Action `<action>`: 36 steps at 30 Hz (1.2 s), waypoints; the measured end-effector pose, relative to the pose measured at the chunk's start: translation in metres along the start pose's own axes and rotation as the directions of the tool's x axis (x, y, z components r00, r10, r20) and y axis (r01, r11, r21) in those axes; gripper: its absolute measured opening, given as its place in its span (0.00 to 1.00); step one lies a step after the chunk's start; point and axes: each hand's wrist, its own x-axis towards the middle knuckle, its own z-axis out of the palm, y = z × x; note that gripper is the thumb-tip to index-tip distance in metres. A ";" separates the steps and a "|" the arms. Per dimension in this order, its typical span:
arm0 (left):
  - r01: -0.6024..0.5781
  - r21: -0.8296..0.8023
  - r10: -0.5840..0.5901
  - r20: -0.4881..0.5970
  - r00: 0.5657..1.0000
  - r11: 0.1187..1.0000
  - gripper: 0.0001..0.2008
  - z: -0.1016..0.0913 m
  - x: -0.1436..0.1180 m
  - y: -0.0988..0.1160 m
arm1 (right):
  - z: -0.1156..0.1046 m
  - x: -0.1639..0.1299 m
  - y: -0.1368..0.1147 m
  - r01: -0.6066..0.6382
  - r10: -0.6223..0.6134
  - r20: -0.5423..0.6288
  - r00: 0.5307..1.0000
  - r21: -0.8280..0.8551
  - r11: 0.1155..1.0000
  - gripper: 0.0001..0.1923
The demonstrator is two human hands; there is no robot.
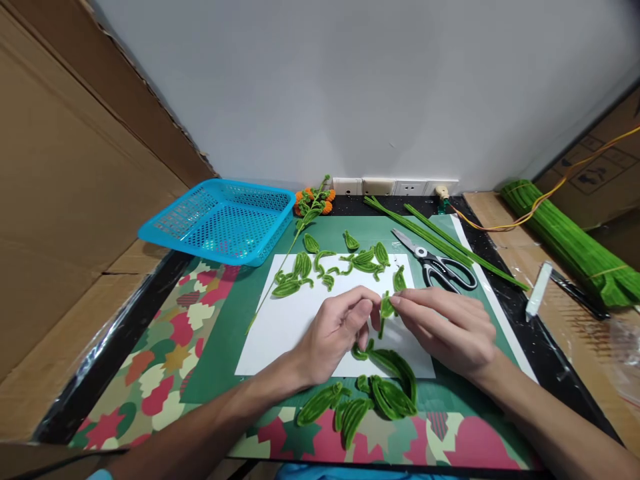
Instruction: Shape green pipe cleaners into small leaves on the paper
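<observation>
A small green pipe-cleaner leaf is upright between my hands, its short stem pointing down. My right hand pinches it at the right edge with thumb and forefinger. My left hand is closed with fingers curled, its fingertips beside the leaf's left edge; what they hold, if anything, is hidden. Beneath lies a white sheet of paper. More fuzzy green leaves are scattered over its upper part. Nearer to me, several larger leaves lie at the mat's front edge.
A blue plastic basket stands at the back left, beside an orange-flowered stem. Scissors and long green pipe cleaners lie right of the paper. Farther right are a white-handled tool and a green bundle.
</observation>
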 end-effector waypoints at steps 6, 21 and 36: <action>0.127 -0.196 -0.112 0.086 0.990 0.972 0.18 0.004 0.005 -0.001 | 0.000 -0.001 0.006 0.093 -0.089 0.065 0.994 -0.068 0.993 0.13; 0.118 -0.138 -0.116 0.028 0.993 0.983 0.15 0.006 0.004 0.000 | 0.004 0.007 0.007 -0.137 0.132 0.083 0.988 0.056 0.989 0.10; -0.085 0.185 0.106 -0.107 0.989 0.979 0.12 0.004 0.003 0.009 | 0.001 0.010 0.008 -0.192 0.179 0.114 0.977 0.116 0.974 0.05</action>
